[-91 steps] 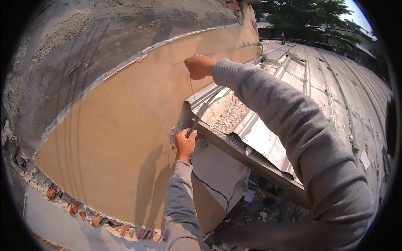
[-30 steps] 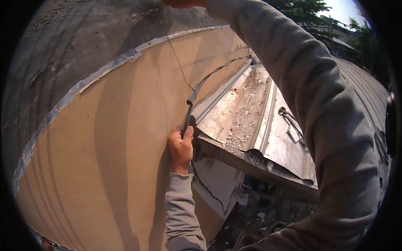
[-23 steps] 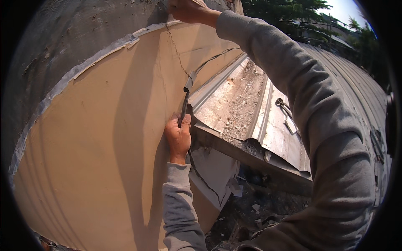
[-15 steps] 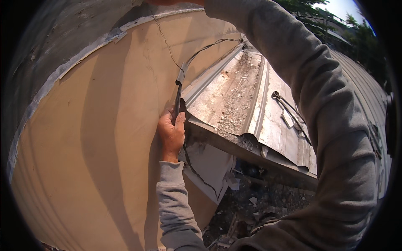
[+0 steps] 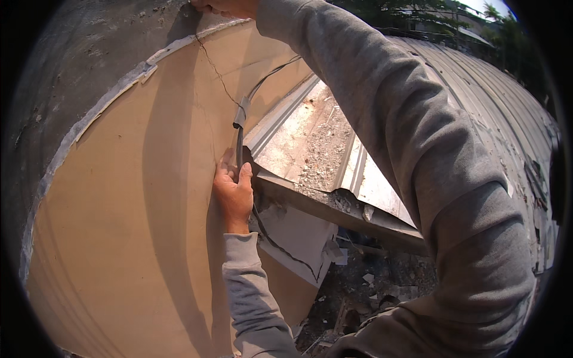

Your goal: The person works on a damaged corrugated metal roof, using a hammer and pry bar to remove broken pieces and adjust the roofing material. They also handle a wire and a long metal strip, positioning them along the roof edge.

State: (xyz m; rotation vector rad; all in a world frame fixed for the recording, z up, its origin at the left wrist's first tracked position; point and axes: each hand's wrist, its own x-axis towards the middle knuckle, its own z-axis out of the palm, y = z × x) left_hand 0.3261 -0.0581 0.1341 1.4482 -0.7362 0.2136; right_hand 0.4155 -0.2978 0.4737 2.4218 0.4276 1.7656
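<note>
A dark cable point(image 5: 240, 143) runs down along the tan wall point(image 5: 113, 221). My left hand point(image 5: 234, 197) is round it, with the thumb on the right side and the fingers against the wall. Above that hand, a grey sleeve-like strip point(image 5: 241, 112) wraps the cable. Lower down, the cable comes out below my palm and hangs across a pale panel point(image 5: 298, 234). High up, my right hand point(image 5: 230, 6) rests at the wall's top edge with curled fingers. The picture's upper edge cuts it off, so whatever it grips is hidden.
To the right, a metal sheet roof point(image 5: 319, 140) carries loose grit and has a ragged front edge. Below it lies broken rubble point(image 5: 370, 283). A crack point(image 5: 212, 65) runs down the wall from its rough top edge. Ribbed roofing point(image 5: 477, 113) stretches beyond my right arm.
The view has shifted, and more of my right hand shows at the top. My right arm now covers the long-handled metal tool on the roof. My left hand stays at the cable.
</note>
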